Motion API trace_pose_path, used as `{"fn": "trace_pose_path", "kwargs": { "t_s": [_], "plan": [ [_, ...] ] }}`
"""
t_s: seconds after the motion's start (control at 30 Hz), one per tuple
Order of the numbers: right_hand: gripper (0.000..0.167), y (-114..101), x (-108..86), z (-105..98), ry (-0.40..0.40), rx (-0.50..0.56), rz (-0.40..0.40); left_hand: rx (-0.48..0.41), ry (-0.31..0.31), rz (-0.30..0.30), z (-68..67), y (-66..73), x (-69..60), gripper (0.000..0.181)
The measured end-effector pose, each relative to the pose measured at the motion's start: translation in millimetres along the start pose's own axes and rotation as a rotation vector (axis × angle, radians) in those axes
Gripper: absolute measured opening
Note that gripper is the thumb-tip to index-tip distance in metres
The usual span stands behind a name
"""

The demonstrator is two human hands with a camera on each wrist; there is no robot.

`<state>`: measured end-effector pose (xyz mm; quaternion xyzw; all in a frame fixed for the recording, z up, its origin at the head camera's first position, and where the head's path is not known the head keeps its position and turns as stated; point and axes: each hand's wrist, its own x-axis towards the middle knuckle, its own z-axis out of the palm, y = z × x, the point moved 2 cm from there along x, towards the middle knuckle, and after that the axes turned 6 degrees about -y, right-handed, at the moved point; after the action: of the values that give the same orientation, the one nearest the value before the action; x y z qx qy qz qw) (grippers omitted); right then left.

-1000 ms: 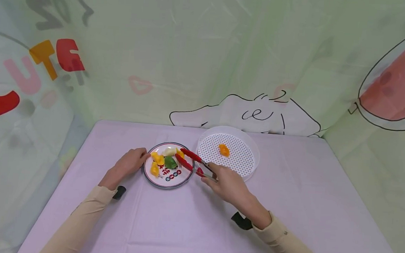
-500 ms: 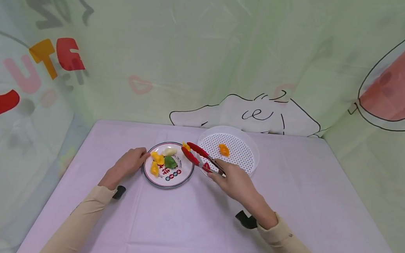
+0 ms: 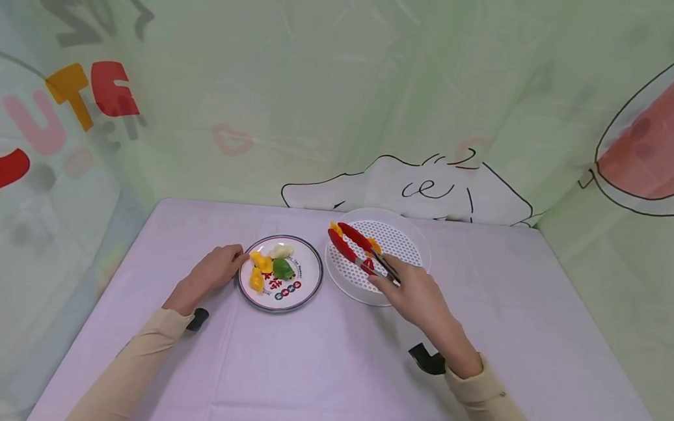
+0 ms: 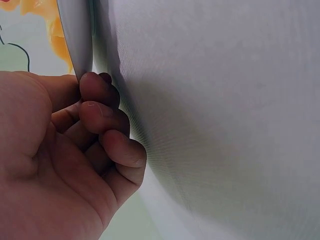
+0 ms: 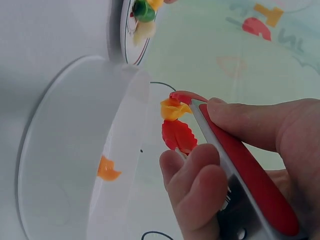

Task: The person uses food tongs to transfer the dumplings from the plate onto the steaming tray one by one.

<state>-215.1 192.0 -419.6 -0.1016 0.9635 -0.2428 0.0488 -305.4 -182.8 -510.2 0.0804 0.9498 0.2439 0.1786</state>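
At the plate's left edge, my left hand point(image 3: 212, 273) pinches the rim of the round white plate point(image 3: 306, 294); the left wrist view shows thumb and fingertips meeting on it. On the plate lie yellow dumpling-shaped pieces point(image 3: 261, 262), a green one point(image 3: 282, 269) and a whitish one point(image 3: 282, 252). My right hand point(image 3: 419, 296) holds red-tipped metal tongs point(image 5: 232, 150). Between the tong tips is a yellow dumpling-shaped piece point(image 5: 172, 109), above the left side of a white perforated round tray point(image 3: 334, 282). An orange piece point(image 3: 375, 246) in the tray is partly hidden by the tongs.
The tray stands right of the plate, near the back edge of the table, which has a pale lilac cloth point(image 3: 302, 377). A printed light green curtain point(image 3: 333, 93) hangs behind and at both sides.
My right hand has moved right and slightly away from me, carrying the tongs and the yellow piece off the plate and over the tray. The left hand stays at the plate rim.
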Motion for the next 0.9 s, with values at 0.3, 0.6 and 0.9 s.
{"fn": "trace_pose_path", "kwargs": {
  "t_s": [0.3,0.6,0.9],
  "plan": [
    [0.06,12.0,1.7,-3.3,-0.004,-0.027,0.036,0.009,-0.007,-0.016,-0.8,0.8,-0.8,0.029],
    [0.061,17.9,4.8,-2.8,-0.071,-0.049,0.061,0.004,-0.006,-0.015,-0.3,0.3,-1.4,0.029],
    [0.056,19.8,8.1,1.8,-0.12,-0.074,0.056,-0.009,-0.011,-0.022,-0.6,1.3,-0.5,0.028]
  ]
}}
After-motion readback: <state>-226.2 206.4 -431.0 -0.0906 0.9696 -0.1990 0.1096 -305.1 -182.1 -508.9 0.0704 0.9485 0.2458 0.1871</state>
